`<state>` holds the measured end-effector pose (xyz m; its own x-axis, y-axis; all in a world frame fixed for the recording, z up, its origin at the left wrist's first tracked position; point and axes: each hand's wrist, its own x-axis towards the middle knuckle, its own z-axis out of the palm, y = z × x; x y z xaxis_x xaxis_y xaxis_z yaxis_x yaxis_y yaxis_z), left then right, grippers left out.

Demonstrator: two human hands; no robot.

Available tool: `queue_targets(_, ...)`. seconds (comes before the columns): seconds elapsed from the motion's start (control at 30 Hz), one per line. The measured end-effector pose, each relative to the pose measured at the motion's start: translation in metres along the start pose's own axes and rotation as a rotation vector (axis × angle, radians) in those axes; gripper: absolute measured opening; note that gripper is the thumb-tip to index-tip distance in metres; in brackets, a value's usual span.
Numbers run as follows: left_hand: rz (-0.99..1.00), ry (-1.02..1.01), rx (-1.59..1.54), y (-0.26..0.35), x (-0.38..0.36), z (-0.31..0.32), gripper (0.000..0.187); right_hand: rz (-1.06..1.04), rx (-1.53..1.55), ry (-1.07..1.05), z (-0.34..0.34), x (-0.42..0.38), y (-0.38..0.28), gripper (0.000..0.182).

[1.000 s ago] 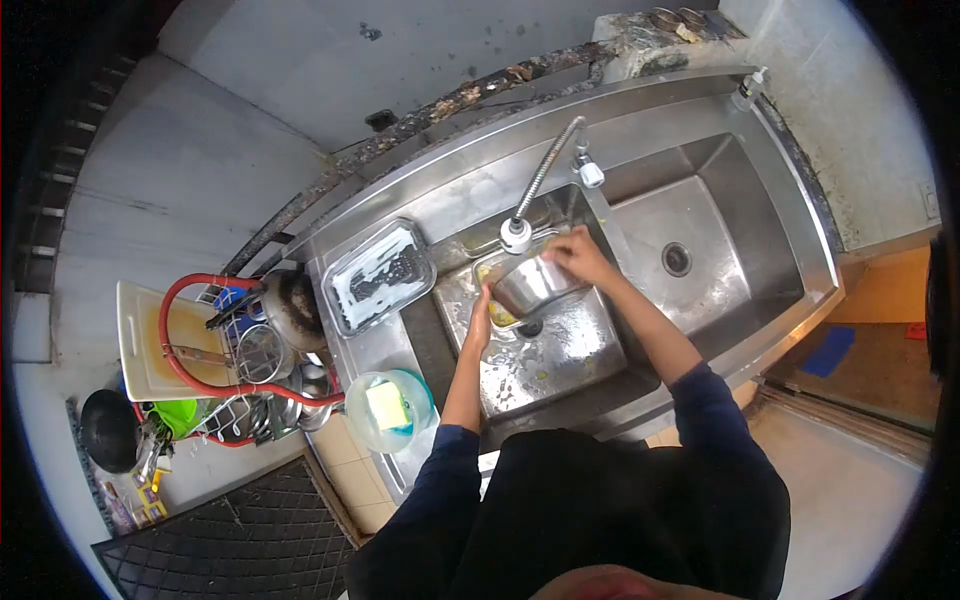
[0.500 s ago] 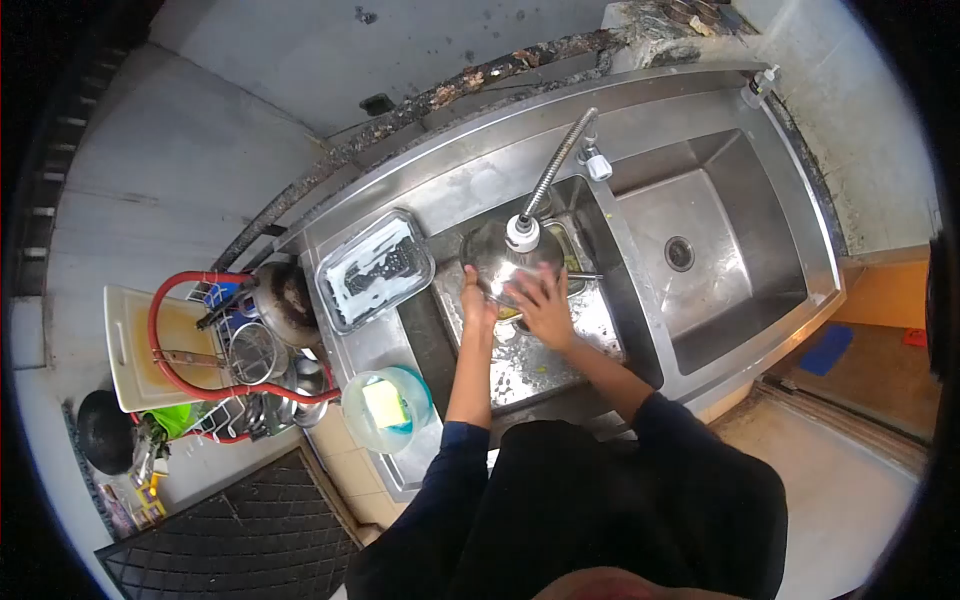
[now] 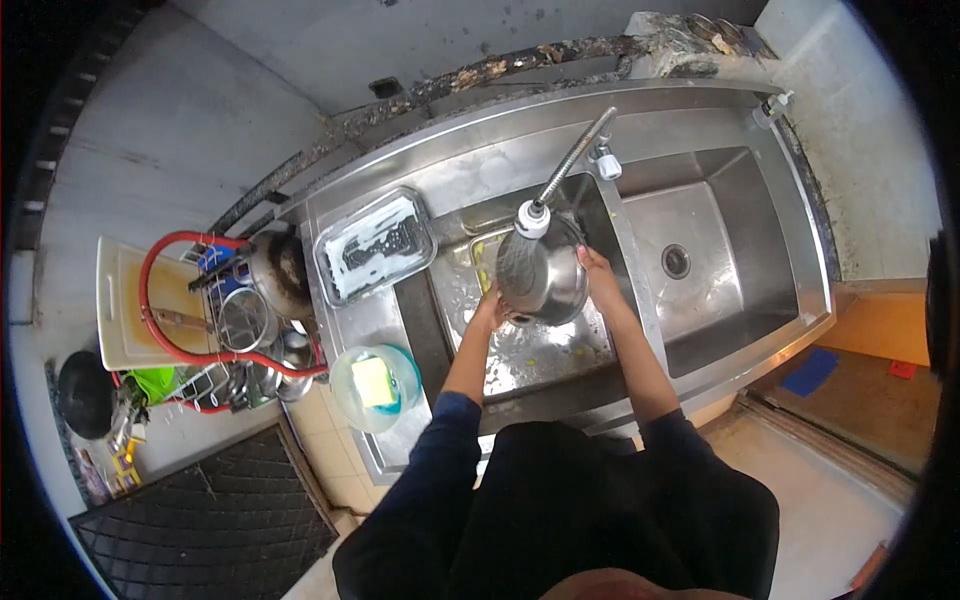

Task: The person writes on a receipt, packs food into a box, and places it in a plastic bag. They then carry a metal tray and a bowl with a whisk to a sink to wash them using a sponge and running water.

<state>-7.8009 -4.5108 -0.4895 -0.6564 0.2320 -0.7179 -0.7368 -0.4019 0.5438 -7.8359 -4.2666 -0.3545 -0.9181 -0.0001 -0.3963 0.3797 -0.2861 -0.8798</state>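
Note:
Under the faucet in the left sink basin, I hold a shiny stainless-steel bowl tilted, with water running onto it. My left hand grips the bowl's left side, fingers partly hidden behind it. My right hand is closed on its right edge. Beneath the bowl, a metal tray with yellowish bits shows in part on the wet basin floor.
A soapy glass dish and a tub with a yellow sponge stand on the left drainboard. Further left is a rack with pans, a strainer and a cutting board. Another basin lies to the right.
The bowl has been turned and tilted under the water. My right hand has moved from the bowl's front surface to its right edge; my left hand stays on the left side.

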Motion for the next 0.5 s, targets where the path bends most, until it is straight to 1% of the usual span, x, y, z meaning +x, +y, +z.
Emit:
queue_targets(0.03, -0.098, -0.084, -0.075, 0.026, -0.032, 0.02, 0.072, -0.11, -0.23, -0.02, -0.004, 0.0, 0.012, 0.033)
queue_targets(0.07, -0.192, -0.175, -0.142, 0.066, -0.052, 0.058, 0.075, -0.273, -0.497, -0.112, 0.005, -0.014, -0.004, 0.03)
queue_targets(0.1, -0.196, -0.179, -0.143, 0.08, -0.055, 0.068, 0.075, -0.241, -0.84, -0.157, 0.025, -0.036, -0.028, 0.025)
queue_targets(0.13, -0.178, -0.23, -0.32, 0.092, -0.054, 0.075, 0.075, -0.199, -1.18, -0.197, 0.041, -0.051, -0.042, 0.02)
queue_targets(0.17, -0.16, -0.28, -0.496, 0.097, -0.054, 0.076, 0.077, -0.196, -1.18, -0.187, 0.044, -0.055, -0.041, 0.02)
queue_targets(0.23, -0.169, -0.297, -0.458, 0.102, -0.059, 0.074, 0.073, -0.697, -1.499, -0.406, 0.045, -0.06, -0.043, 0.01)
queue_targets(0.27, -0.169, -0.308, -0.425, 0.106, -0.064, 0.074, 0.07, -0.697, -1.503, -0.401, 0.042, -0.06, -0.046, 0.01)
queue_targets(0.3, -0.181, -0.328, -0.324, 0.107, -0.071, 0.074, 0.06, -0.869, -1.498, -0.381, 0.039, -0.059, -0.05, 0.01)
queue_targets(0.33, -0.181, -0.333, -0.323, 0.099, -0.062, 0.071, 0.06, -1.038, -1.486, -0.361, 0.035, -0.059, -0.055, 0.01)
queue_targets(0.37, -0.131, -0.275, -0.203, 0.08, -0.04, 0.058, 0.054, -0.978, -1.525, -0.427, 0.033, -0.063, -0.071, 0.011)
queue_targets(0.4, -0.08, -0.217, -0.082, 0.059, -0.014, 0.041, 0.049, -0.978, -1.526, -0.425, 0.029, -0.065, -0.072, 0.011)
queue_targets(0.43, -0.077, -0.153, -0.237, 0.061, -0.008, 0.047, 0.04, -0.992, -1.586, -0.305, 0.025, -0.067, -0.073, 0.012)
queue_targets(0.47, -0.075, -0.156, -0.236, 0.06, -0.004, 0.054, 0.04, -1.004, -1.643, -0.183, 0.021, -0.07, -0.074, 0.012)
queue_targets(0.5, 0.027, -0.073, -0.342, 0.058, 0.002, 0.062, 0.039, -0.893, -1.711, -0.103, 0.013, -0.067, -0.066, 0.023)
